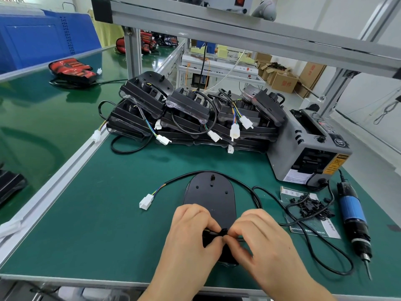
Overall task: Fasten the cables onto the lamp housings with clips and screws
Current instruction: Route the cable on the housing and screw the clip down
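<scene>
Curled fingertips (235, 228) of both hands pinch a small black clip (224, 232) round the black cable (186, 174) at the near end of the lamp housing (210, 198), which lies flat on the green bench mat (108, 213). The left hand (191, 233) seems to steady the cable while the right hand (262, 237) closes the clip. Snap it fully shut and seat it over its screw hole before reaching for the electric screwdriver (353, 216) lying to the right

Your lamp housing (210, 198) is smooth matt black plastic; its cable (183, 175) has a black rubbery sheath, its connector (146, 202) glossy white plastic. Your desk (97, 224) wears a faintly shiny green mat edged in metal.
</scene>
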